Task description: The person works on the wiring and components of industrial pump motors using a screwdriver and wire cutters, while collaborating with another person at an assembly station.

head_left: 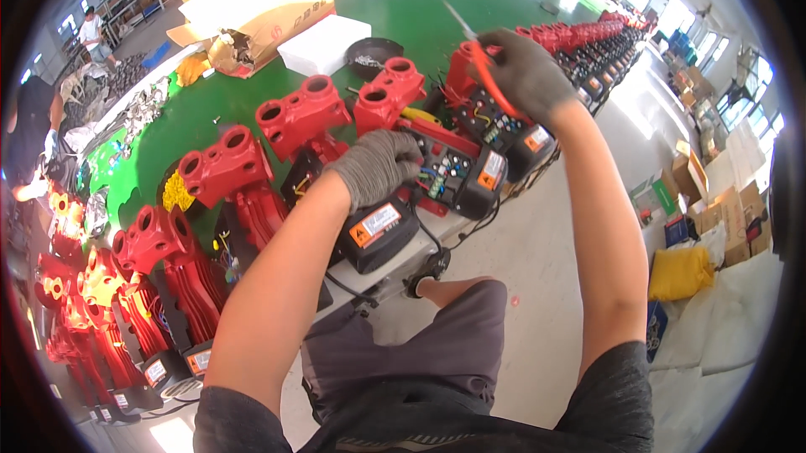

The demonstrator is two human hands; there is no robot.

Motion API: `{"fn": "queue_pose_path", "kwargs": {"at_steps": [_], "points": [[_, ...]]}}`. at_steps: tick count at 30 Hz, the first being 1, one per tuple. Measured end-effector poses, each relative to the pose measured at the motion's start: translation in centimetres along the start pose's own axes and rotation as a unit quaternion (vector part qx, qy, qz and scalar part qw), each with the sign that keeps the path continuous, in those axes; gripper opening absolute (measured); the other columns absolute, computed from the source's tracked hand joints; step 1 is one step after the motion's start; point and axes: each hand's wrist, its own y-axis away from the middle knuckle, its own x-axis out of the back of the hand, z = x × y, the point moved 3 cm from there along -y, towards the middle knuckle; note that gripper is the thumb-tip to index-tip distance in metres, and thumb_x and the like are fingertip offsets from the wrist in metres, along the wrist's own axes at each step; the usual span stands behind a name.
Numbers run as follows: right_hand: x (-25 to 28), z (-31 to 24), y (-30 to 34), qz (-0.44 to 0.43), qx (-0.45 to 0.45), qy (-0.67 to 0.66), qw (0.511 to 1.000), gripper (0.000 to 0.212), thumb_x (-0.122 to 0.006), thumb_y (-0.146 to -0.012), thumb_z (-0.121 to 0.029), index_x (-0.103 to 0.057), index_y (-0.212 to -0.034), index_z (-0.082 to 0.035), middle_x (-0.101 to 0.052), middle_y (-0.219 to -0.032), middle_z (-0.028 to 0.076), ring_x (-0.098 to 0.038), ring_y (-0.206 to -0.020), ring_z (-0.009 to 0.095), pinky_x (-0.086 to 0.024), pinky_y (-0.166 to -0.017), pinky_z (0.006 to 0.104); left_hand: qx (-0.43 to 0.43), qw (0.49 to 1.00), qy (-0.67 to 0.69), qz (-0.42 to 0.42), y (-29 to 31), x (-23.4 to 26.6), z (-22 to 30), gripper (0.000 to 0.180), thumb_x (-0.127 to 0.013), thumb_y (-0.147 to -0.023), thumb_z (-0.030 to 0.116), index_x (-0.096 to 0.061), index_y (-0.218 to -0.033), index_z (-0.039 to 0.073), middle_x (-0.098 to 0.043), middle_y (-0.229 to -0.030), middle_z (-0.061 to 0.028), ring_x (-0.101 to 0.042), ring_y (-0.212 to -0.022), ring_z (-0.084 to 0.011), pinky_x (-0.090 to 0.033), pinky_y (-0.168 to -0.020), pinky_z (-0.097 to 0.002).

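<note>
The right hand [529, 75], gloved in grey, is closed around a red-handled tool [484, 67] raised over the row of units, its narrow metal tip pointing far and slightly left, away from the wearer. The left hand [378, 169], also gloved, is lower and nearer, its fingers curled in at the left edge of an opened unit with an exposed circuit board [449, 169]; whether the fingertips pinch a wire or only rest there cannot be told. That board lies immediately right of the left hand and to the near left of the right hand, so the left is the closer of the two. The unit's long axis slants across the desk [437, 4] from the red casting [388, 96] at its far left end to the black housing [480, 193] at its near right end, by the near edge. A second opened board [495, 121] sits just to the right, below the tool. Nearer than the left hand is a black cover [378, 235] with an orange-and-white label, and a black bowl [375, 54] stands beyond the castings.
</note>
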Motion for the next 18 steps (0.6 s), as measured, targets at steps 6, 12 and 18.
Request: {"fn": "queue_pose_path", "kwargs": {"at_steps": [6, 12, 18], "points": [[-9.5, 0.0, -15.7, -0.131, -0.002, 0.242, 0.961, 0.036, -0.072, -0.083, -0.031, -0.075, -0.109, -0.005, -0.072, -0.106, 0.024, -0.071, -0.098, 0.037, -0.057, -0.085, 0.0419, -0.032, 0.999, 0.003, 0.017, 0.4, -0.3, 0.6, 0.017, -0.066, -0.091, 0.007, -0.069, -0.107, -0.001, -0.071, -0.096, -0.0158, -0.070, -0.086, -0.0246, -0.056, -0.080, -0.0366], [-17.4, 3.3, -22.8, -0.237, -0.006, 0.363, 0.901, 0.031, -0.072, -0.079, -0.019, -0.078, -0.106, -0.005, -0.071, -0.111, 0.024, -0.072, -0.104, 0.035, -0.059, -0.084, 0.0417, -0.016, 1.000, 0.021, 0.017, 0.4, -0.6, 0.5, 0.016, -0.063, -0.095, 0.008, -0.068, -0.107, -0.001, -0.069, -0.096, -0.0190, -0.069, -0.086, -0.0313, -0.056, -0.080, -0.0392], [-18.6, 6.2, -22.5, -0.261, 0.169, 0.483, 0.818, 0.019, -0.070, -0.084, -0.019, -0.076, -0.098, -0.008, -0.073, -0.091, 0.013, -0.070, -0.081, 0.029, -0.057, -0.076, 0.0375, -0.039, 0.999, 0.009, 0.025, -0.2, -0.9, 0.1, 0.018, -0.063, -0.095, 0.011, -0.069, -0.108, 0.000, -0.070, -0.100, -0.0202, -0.068, -0.095, -0.0353, -0.054, -0.085, -0.0411]]}}
